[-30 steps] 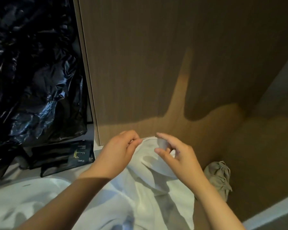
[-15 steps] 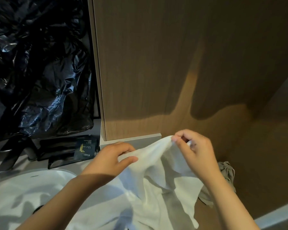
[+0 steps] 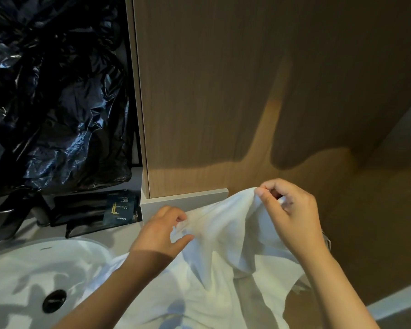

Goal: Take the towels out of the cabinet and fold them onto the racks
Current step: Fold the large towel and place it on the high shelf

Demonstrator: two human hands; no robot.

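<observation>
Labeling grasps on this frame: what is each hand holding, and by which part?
Both hold the white towel by its top edge: the left hand pinches the left stretch, and the right hand pinches a raised bunch further right.

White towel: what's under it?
The white towel, pinched by the left hand and right hand, drapes over the right rim of the sink. The drain shows beside it. Anything lying beneath the cloth is covered.
</observation>
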